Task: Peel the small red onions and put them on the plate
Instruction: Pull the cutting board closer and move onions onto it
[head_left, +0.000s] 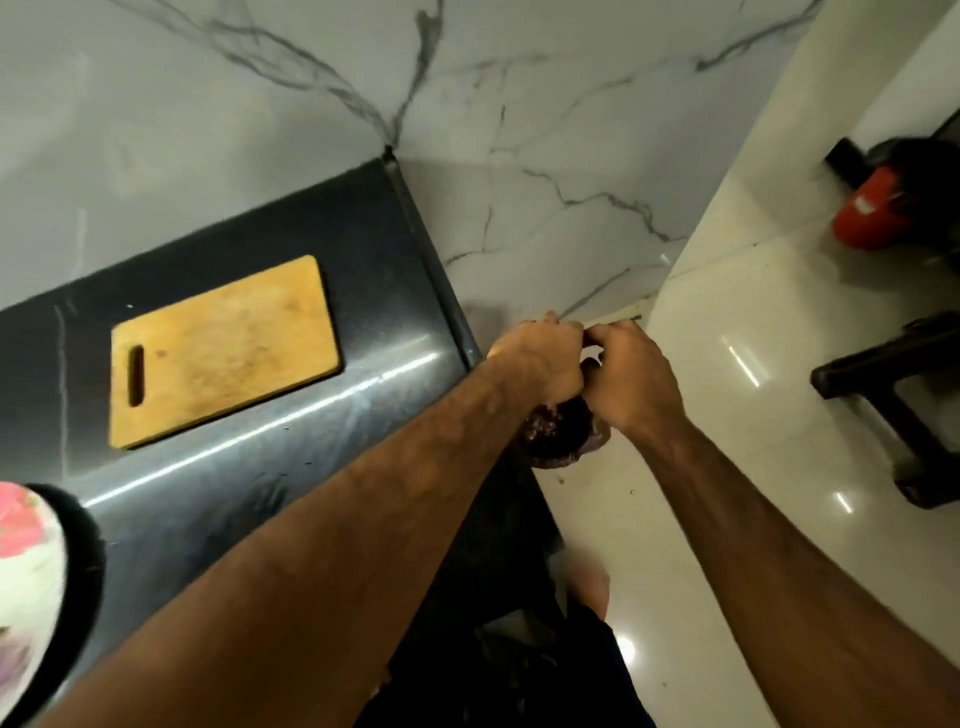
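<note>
At the far left the plate (31, 566) sits on the dark counter (291, 457), no onion on it that I can see; the wooden cutting board (223, 348) lies bare. Past the counter's edge, my left hand (545, 358) and right hand (631, 374) curl together, fingers closed on a small dark thing, seemingly a red onion, mostly hidden. Below them a bin (558, 434) holds purple skins. I judge I'm mid-peel; next I strip the skin, then carry the onion left.

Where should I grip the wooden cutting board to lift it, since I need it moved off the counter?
Take the cutting board by its left short end, fingers through the handle slot. It lies flat on the dark counter, so that slot looks like the easiest purchase.
</note>
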